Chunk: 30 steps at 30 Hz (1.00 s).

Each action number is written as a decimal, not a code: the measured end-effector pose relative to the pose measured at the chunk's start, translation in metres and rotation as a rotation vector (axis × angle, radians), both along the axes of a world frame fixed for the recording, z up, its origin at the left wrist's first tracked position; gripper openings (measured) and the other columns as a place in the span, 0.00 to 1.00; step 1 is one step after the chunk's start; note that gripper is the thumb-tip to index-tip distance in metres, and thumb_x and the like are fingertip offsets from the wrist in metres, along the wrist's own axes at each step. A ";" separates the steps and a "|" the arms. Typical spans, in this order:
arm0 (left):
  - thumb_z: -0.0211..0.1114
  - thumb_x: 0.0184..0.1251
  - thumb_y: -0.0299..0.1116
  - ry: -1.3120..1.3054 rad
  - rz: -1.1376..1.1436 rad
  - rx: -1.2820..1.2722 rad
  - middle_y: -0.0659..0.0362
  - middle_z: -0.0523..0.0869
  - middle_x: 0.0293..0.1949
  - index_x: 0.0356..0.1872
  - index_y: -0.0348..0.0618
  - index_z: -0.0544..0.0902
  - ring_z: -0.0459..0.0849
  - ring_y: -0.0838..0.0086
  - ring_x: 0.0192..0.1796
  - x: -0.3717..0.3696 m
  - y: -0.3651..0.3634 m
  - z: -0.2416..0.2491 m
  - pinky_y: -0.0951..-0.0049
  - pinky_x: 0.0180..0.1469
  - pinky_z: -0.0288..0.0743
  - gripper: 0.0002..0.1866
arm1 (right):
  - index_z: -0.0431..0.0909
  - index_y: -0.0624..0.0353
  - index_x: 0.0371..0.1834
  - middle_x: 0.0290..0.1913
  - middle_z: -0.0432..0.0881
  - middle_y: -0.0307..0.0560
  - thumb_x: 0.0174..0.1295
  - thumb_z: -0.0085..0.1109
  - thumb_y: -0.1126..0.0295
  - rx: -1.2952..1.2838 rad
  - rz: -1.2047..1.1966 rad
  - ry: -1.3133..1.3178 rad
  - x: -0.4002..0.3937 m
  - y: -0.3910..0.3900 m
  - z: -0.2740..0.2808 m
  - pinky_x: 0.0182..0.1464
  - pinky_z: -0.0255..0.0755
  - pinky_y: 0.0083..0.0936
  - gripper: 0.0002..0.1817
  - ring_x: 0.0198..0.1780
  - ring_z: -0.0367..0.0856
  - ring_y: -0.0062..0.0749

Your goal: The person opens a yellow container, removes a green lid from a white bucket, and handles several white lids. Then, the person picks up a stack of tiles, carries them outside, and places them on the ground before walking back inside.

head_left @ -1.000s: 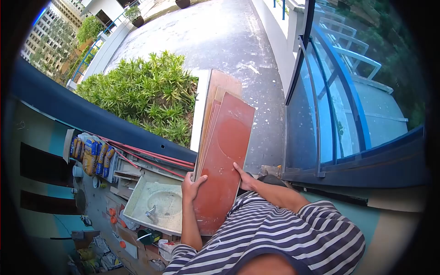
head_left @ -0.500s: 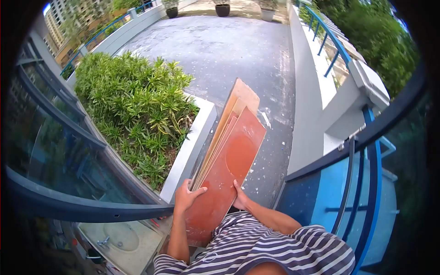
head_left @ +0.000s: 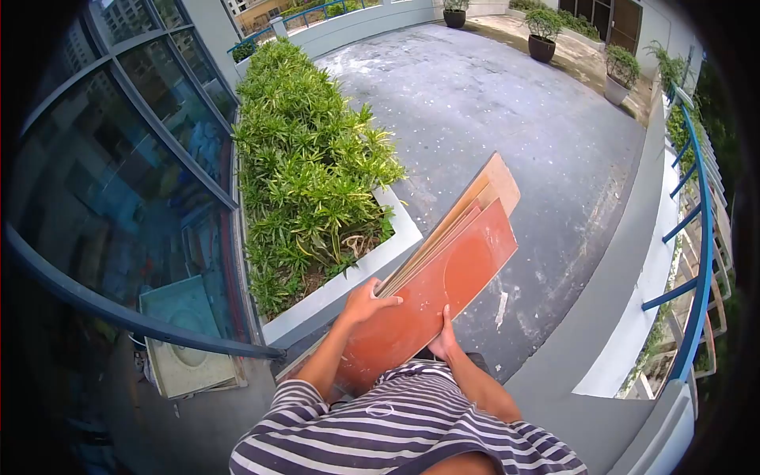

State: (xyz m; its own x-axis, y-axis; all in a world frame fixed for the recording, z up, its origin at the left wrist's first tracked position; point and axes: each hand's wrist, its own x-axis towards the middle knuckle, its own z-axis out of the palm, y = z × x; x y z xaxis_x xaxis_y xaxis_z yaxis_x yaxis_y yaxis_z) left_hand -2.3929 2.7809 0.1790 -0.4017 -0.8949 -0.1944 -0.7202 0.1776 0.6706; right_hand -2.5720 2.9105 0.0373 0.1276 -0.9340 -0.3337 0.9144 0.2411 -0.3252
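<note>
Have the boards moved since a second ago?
Yes. The boards, earlier over the blue rail, now reach past the planter above the terrace floor.

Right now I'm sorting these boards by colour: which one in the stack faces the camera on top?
The reddish-brown board is on top, under the left hand and right hand. The paler tan boards lie beneath it, poking out at the far end.

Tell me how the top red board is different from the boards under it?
The top red board is reddish-orange and glossy with a faint round mark; the boards underneath look paler, tan. The red board shows its whole face, while the lower boards show only edges and far ends, sticking out past it. Both are flat, long and carried together in one stack, held by the left hand and right hand.
</note>
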 end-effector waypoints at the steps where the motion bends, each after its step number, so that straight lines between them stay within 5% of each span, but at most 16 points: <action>1: 0.73 0.36 0.66 0.013 0.023 -0.076 0.46 0.85 0.35 0.47 0.31 0.78 0.84 0.60 0.37 -0.019 -0.005 -0.003 0.65 0.41 0.75 0.46 | 0.56 0.59 0.71 0.73 0.58 0.51 0.62 0.38 0.30 -0.029 0.003 -0.005 -0.026 -0.011 0.008 0.74 0.44 0.44 0.47 0.74 0.53 0.43; 2: 0.73 0.38 0.65 0.008 0.063 0.094 0.46 0.85 0.34 0.44 0.33 0.79 0.84 0.61 0.36 -0.048 -0.011 0.026 0.65 0.40 0.75 0.43 | 0.57 0.58 0.71 0.73 0.60 0.49 0.63 0.39 0.31 -0.047 0.067 -0.062 -0.057 -0.025 0.010 0.75 0.44 0.44 0.46 0.74 0.54 0.43; 7: 0.74 0.39 0.64 0.081 0.061 -0.036 0.48 0.84 0.31 0.42 0.36 0.79 0.83 0.62 0.34 -0.186 -0.102 0.050 0.67 0.39 0.74 0.40 | 0.54 0.56 0.73 0.74 0.56 0.47 0.62 0.40 0.31 -0.087 0.106 0.070 -0.208 -0.124 0.040 0.74 0.43 0.46 0.47 0.75 0.52 0.42; 14: 0.74 0.40 0.61 0.016 0.016 -0.011 0.46 0.86 0.36 0.45 0.35 0.80 0.85 0.61 0.39 -0.402 -0.263 -0.001 0.68 0.44 0.75 0.40 | 0.53 0.57 0.74 0.75 0.55 0.46 0.62 0.40 0.31 -0.032 0.056 0.050 -0.414 -0.266 0.007 0.75 0.41 0.45 0.47 0.76 0.49 0.41; 22: 0.77 0.45 0.50 0.083 -0.147 0.215 0.51 0.86 0.35 0.43 0.29 0.80 0.84 0.70 0.36 -0.672 -0.443 0.015 0.72 0.41 0.76 0.33 | 0.51 0.48 0.75 0.76 0.54 0.40 0.59 0.43 0.28 0.126 -0.092 0.062 -0.651 -0.406 0.012 0.75 0.42 0.42 0.48 0.76 0.48 0.35; 30: 0.76 0.47 0.46 0.095 -0.182 0.380 0.49 0.85 0.34 0.44 0.25 0.78 0.83 0.69 0.34 -0.975 -0.594 -0.037 0.71 0.38 0.76 0.32 | 0.53 0.53 0.74 0.75 0.55 0.44 0.57 0.52 0.31 0.205 -0.240 -0.030 -0.929 -0.544 -0.051 0.73 0.48 0.41 0.50 0.75 0.51 0.35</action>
State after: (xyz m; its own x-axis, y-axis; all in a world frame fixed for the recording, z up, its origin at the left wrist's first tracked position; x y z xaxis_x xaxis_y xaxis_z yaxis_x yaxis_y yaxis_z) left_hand -3.3675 2.1873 0.1424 -0.5780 -0.6797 -0.4515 -0.6322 0.0232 0.7744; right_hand -3.5008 2.3670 -0.0134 -0.0755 -0.8523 -0.5175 0.9616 0.0751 -0.2639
